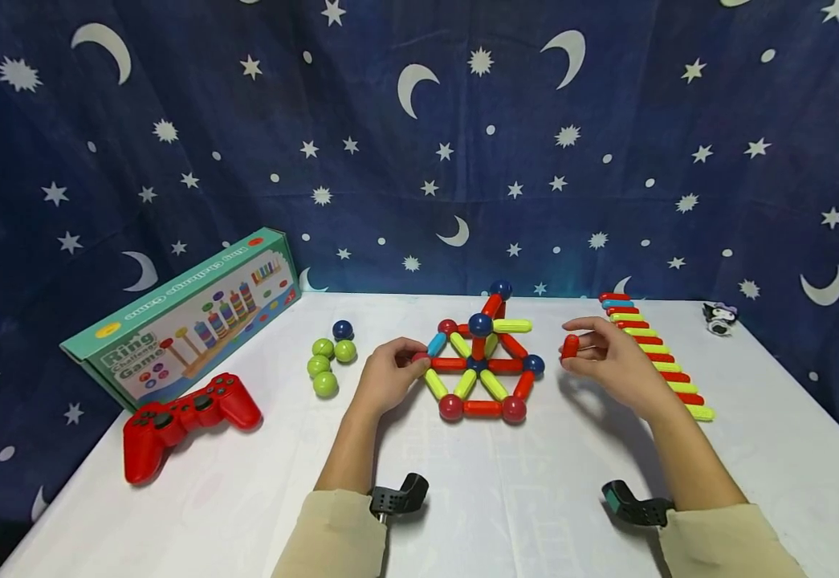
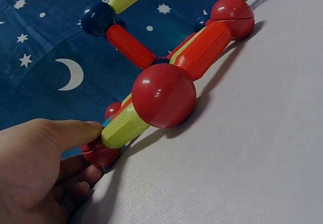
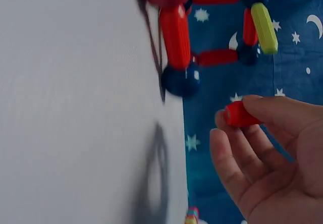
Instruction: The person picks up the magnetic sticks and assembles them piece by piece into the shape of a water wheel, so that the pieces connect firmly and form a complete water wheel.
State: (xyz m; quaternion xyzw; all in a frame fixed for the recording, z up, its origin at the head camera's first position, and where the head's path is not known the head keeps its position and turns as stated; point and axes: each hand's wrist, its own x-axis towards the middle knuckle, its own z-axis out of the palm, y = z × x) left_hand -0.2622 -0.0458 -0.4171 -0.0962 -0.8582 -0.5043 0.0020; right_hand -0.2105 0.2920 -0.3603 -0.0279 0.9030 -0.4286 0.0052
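A wheel-shaped frame of magnetic rods and balls (image 1: 482,408) lies on the table, with red uprights rising to blue balls (image 1: 481,324). One yellow rod (image 1: 512,326) sticks out sideways from an upper blue ball. At the frame's left corner, my left hand (image 1: 384,377) pinches a red ball (image 2: 103,156) between thumb and fingers. To the right of the frame, my right hand (image 1: 610,361) holds a short red rod (image 3: 239,114) between thumb and fingertips, apart from the frame. Most of that rod shows in the right wrist view; its far end is hidden by the thumb.
Several green balls (image 1: 325,384) and a blue ball (image 1: 343,330) lie left of the frame. A red game controller (image 1: 195,417) and a game box (image 1: 202,321) stand farther left. A row of rods (image 1: 661,357) and a small figurine (image 1: 719,319) are at right.
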